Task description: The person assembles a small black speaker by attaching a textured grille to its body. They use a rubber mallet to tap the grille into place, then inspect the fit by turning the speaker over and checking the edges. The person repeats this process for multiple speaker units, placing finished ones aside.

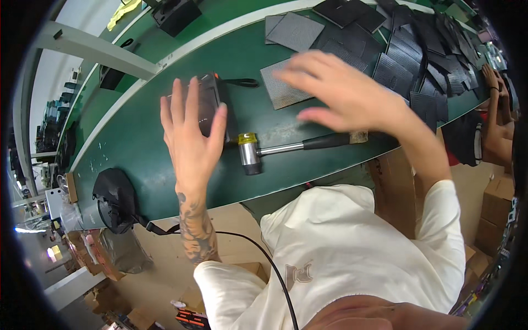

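Observation:
My left hand point(190, 137) rests with its fingers stretched on a dark, box-shaped case point(208, 104), covering its left part. A black loop strap point(240, 82) sticks out of the case's right side, and a bit of orange shows at its far end. My right hand point(346, 99), a little smeared by motion, reaches over a grey mesh-patterned panel point(280, 82) with fingers apart; nothing shows in it, and whether it touches the panel I cannot tell. Between my hands and nearer to me lies a mallet point(291, 146) with a yellow face, a black face and a black grip.
Many dark panels point(399, 60) lie piled at the far right of the green table point(143, 148). A black pouch point(114, 192) sits at the left front edge. Beyond the table's white rim stands a black box point(175, 15). Another person's arm point(492, 88) shows at the right.

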Tool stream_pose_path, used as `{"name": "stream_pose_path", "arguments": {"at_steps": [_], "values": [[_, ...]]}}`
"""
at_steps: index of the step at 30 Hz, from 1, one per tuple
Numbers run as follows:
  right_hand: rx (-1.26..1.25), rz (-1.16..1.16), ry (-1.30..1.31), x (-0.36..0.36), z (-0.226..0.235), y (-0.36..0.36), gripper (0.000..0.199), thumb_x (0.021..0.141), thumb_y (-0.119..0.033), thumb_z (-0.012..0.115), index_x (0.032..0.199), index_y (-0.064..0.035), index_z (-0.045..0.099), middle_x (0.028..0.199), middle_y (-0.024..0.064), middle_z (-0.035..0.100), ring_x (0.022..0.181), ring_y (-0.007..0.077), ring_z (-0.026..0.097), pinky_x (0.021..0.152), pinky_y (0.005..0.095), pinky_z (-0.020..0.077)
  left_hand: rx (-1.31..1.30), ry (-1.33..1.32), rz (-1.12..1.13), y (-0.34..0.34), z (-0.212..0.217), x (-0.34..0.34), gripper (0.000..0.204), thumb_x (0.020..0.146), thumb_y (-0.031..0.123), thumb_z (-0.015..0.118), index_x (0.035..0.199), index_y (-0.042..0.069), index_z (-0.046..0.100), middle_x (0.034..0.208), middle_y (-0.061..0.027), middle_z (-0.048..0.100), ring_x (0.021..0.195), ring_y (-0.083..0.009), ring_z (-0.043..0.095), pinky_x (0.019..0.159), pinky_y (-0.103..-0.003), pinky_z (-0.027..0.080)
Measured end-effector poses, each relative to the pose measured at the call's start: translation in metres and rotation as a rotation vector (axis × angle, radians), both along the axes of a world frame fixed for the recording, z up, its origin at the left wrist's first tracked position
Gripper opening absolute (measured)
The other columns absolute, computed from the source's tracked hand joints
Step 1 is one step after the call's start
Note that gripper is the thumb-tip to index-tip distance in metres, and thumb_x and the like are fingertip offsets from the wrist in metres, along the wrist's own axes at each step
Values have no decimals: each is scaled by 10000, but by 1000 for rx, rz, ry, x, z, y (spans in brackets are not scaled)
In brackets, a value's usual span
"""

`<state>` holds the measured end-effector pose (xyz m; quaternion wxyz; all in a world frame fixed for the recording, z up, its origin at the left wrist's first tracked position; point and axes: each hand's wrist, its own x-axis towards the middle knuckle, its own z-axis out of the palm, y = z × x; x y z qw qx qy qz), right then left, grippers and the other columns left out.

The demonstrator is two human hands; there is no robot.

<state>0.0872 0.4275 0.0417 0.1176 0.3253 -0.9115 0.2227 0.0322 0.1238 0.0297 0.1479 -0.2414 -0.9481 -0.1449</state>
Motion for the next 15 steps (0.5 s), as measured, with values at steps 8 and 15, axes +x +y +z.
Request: {"name": "stream_pose_path", "arguments": {"at_steps": [8,15], "values": [[472,-70,-193,-59,-21,9,1010,816,-478,808,1598,-66,320,1429,245,519,1427,422,418,1223,566,269,448,-13,-88,-52,15,10,526,975,196,683,1454,24,550,1504,-204,538,1427,-420,453,1180,-476,349],[-417,304,-1092,-39,50,-25,1125,788,-633,748,1594,23,315,1429,202,549,1287,297,582,1145,426,385,1104,-355,-555,-45,33,25,771,833,111,815,1499,-55,463,1468,-200,565,1337,-315,565,1160,-423,379]]}}
